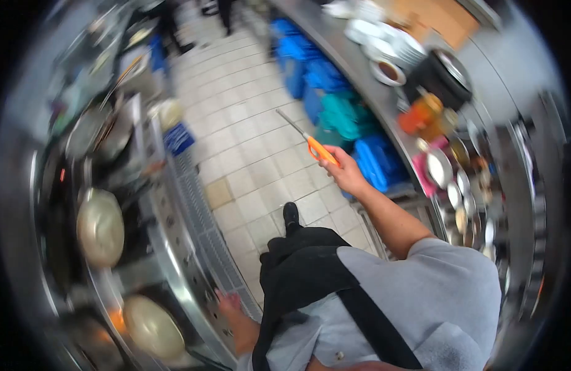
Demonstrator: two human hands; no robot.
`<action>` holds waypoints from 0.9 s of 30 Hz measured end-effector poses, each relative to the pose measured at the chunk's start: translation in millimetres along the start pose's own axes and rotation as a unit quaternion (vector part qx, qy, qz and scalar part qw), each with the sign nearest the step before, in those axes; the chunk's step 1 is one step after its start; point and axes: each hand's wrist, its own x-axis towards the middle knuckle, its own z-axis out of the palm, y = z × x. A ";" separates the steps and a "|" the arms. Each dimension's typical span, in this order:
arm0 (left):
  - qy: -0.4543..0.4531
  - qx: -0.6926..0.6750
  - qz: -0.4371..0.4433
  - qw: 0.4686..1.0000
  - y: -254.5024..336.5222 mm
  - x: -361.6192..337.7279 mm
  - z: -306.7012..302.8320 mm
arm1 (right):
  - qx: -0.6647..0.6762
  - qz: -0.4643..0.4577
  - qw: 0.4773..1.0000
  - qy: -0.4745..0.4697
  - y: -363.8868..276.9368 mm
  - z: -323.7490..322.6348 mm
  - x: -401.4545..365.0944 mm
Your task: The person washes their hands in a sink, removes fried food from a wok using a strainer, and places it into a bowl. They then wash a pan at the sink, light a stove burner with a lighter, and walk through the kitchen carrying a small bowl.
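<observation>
My right hand point(341, 170) is closed around the orange handle of a long-nosed gas lighter point(323, 153). The lighter's thin metal barrel points up and left, out over the tiled floor. Low on the left, my left hand point(230, 304) is at the steel front of the stove point(187, 281), close to its row of knobs. Its fingers are small and blurred, and I cannot tell whether they grip a knob. On the stove near that hand sits a pale round pan point(153, 326), with an orange flame glow point(116, 320) at its left side.
Another pale pan point(100, 227) stands farther up the stove, with woks point(90, 131) beyond. Blue bins point(377, 162) and a green one point(340, 117) sit under the right counter point(335, 43), which carries bowls point(387, 73) and a black pot point(443, 77). A person's legs point(225, 15) show up the aisle.
</observation>
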 end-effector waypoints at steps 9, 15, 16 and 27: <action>-0.138 0.261 -0.085 0.952 -53.0 100.2 14.9 | 0.233 -0.042 0.860 0.452 -22.4 -212.7 -49.1; -0.189 0.254 -0.071 0.946 -64.7 59.2 130.8 | 0.263 -0.200 0.768 0.550 -28.5 -367.0 -79.7; -0.197 0.252 -0.067 0.945 -59.2 51.5 151.8 | 0.248 -0.186 0.765 0.565 -32.5 -390.0 -89.7; -0.369 0.586 0.142 0.707 -121.6 -44.2 287.7 | 0.201 -0.120 0.856 0.462 0.1 -589.8 -114.2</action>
